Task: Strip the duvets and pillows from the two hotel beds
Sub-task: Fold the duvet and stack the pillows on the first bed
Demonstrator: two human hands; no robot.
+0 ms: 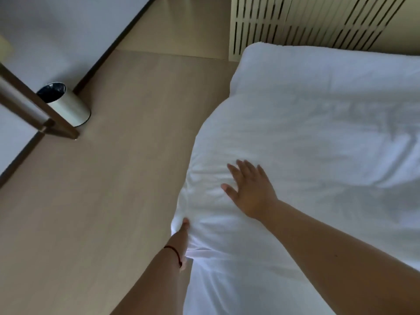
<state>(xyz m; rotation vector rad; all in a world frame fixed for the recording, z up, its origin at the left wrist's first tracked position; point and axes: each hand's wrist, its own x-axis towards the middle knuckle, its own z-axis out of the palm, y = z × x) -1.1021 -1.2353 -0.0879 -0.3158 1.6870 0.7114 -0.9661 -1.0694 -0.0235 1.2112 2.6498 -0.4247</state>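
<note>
Head cam, white duvet (318,137) on bed.
Right hand (250,189) spread flat on top; left hand (181,233) tucked at edge, grip unclear.

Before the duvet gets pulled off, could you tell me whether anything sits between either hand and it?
Nothing visible does. The right hand already lies flat, fingers spread, on the white duvet, and the left hand is at its edge, fingers hidden in the fabric.

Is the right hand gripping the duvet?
No, the right hand lies flat with fingers spread on top of the white duvet, not curled round it.
</note>
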